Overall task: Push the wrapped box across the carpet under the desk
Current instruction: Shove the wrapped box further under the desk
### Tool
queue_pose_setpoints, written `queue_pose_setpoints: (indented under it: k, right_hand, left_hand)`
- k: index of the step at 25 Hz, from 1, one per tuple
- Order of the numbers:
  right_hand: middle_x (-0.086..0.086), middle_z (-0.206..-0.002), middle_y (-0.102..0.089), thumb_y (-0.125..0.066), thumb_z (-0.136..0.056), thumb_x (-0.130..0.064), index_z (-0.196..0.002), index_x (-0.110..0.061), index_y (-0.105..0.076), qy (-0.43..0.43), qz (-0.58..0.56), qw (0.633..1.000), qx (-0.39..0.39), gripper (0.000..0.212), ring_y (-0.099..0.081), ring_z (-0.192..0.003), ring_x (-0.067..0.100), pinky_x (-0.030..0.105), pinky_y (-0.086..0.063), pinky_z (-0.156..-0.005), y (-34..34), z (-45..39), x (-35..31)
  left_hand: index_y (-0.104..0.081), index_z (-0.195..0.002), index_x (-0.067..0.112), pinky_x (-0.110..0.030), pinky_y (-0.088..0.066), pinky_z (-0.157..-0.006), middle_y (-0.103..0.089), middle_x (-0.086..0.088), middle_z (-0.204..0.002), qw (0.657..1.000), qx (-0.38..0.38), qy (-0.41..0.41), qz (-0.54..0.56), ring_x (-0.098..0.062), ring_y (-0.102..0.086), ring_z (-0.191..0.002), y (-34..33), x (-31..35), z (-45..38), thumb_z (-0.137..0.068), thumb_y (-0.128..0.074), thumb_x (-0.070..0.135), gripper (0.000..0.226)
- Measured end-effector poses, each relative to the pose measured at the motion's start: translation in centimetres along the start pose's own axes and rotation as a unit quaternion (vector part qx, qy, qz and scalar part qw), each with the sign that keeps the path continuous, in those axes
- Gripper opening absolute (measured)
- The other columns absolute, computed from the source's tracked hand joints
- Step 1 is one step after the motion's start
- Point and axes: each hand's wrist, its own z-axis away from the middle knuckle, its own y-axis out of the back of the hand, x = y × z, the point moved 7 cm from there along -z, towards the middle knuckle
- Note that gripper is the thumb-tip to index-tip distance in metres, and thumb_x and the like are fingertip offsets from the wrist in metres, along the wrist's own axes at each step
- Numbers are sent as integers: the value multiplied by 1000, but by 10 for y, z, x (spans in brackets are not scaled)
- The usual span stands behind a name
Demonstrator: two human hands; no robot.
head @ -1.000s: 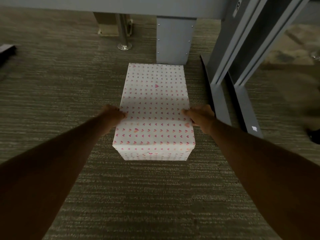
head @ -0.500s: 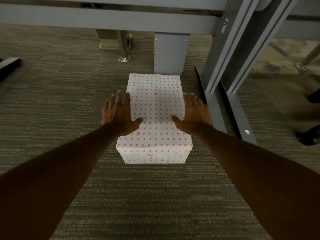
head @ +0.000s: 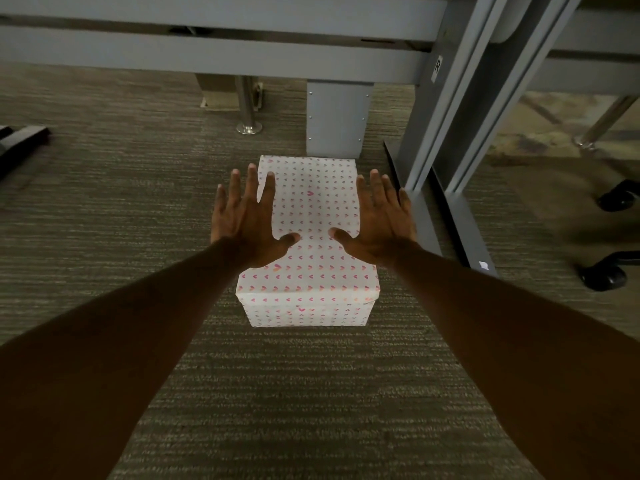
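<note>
The wrapped box (head: 311, 251), white paper with small pink hearts, lies on the grey-brown carpet (head: 138, 209), its far end against a grey desk leg panel (head: 337, 119). My left hand (head: 247, 220) hovers over the box's left edge, palm down, fingers spread. My right hand (head: 379, 220) mirrors it over the right edge, also flat and spread. Neither hand holds anything. Whether the palms touch the box top I cannot tell.
Grey desk beams (head: 207, 57) cross the top. A slanted grey desk frame (head: 450, 133) with floor feet stands right of the box. A chrome post (head: 247, 109) stands behind, chair casters (head: 606, 271) at the right, a dark object (head: 20, 143) at far left.
One second ago both hands gripped the box's sides. They let go, opened flat and rose above it. The box looks farther from me and the view tilted up.
</note>
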Motion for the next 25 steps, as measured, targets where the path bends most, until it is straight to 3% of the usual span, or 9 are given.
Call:
queue_pose_setpoints:
  k: [16,19,22,25]
  right_hand:
    - [15,-170,6,-46,-85,-74,-160,-13,3,-24,-26,999,-6,109,6,-156,34,52,2,-123,-26,-10,16]
    - [15,-170,2,-49,-87,-68,-160,-13,0,-24,-51,998,-3,105,3,-156,34,50,0,-123,-33,-9,19]
    - [17,-169,-6,-54,-88,-62,-160,-10,-6,-32,-80,996,-4,101,-5,-156,36,51,-6,-124,-38,-9,23]
    - [19,-162,-27,-59,-90,-50,-155,-8,-22,-56,-118,991,-18,86,-24,-150,38,51,-25,-120,-46,-7,28]
  left_hand:
    - [7,-154,23,-56,-7,-116,11,-18,-162,999,-34,8,8,-40,5,-148,-36,-3,-5,-73,-49,78,112]
    - [0,-154,20,-58,-25,-111,3,-19,-162,994,-61,40,85,-43,-6,-147,-47,-10,-2,-72,-64,65,113]
    - [-11,-153,16,-56,-32,-108,-15,-22,-158,991,-84,48,93,-44,-17,-144,-59,-18,-3,-70,-69,59,110]
    - [-31,-145,14,-50,-44,-99,-40,-18,-143,984,-96,73,129,-39,-35,-133,-66,-27,-4,-74,-70,49,89]
